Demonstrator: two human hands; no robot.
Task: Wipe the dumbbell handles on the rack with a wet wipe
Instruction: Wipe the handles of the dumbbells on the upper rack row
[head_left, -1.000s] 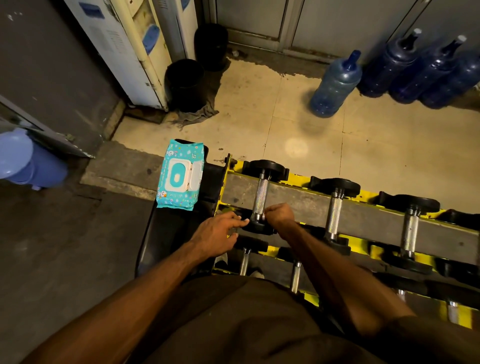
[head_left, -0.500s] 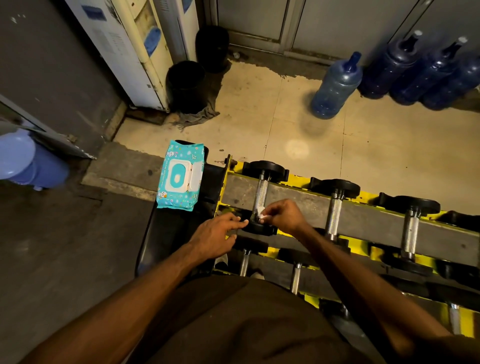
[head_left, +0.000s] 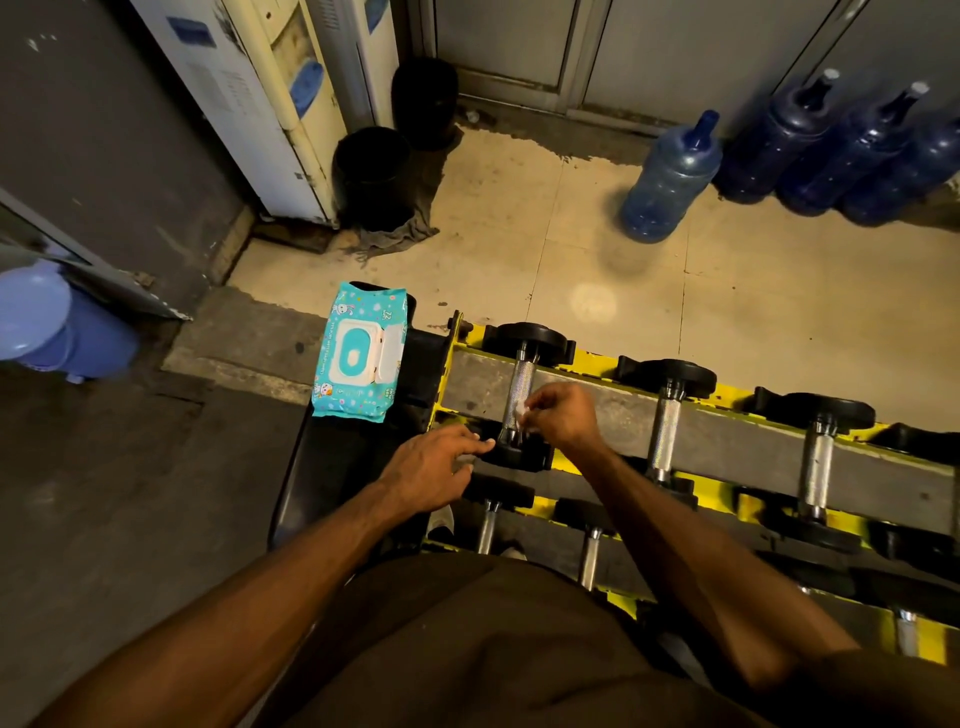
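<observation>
A yellow and grey dumbbell rack (head_left: 727, 441) runs from centre to right, holding several black dumbbells with knurled chrome handles. My right hand (head_left: 561, 418) pinches a small white wet wipe (head_left: 521, 412) against the lower part of the leftmost dumbbell's handle (head_left: 519, 384). My left hand (head_left: 434, 467) lies with straight fingers on the near black head of that same dumbbell (head_left: 511, 454). A second dumbbell handle (head_left: 664, 431) and a third dumbbell handle (head_left: 814, 462) stand to the right, untouched.
A turquoise wet wipe pack (head_left: 358, 358) lies on a black bench (head_left: 332, 467) left of the rack, its lid flipped open. Blue water jugs (head_left: 670, 182) stand at the back right. Two black bins (head_left: 371, 176) sit by a water dispenser (head_left: 270, 104). A blue bucket (head_left: 47, 322) is far left.
My right hand has slid up the leftmost handle from its near end, and the white wipe now shows between its fingers. My left hand has hardly moved.
</observation>
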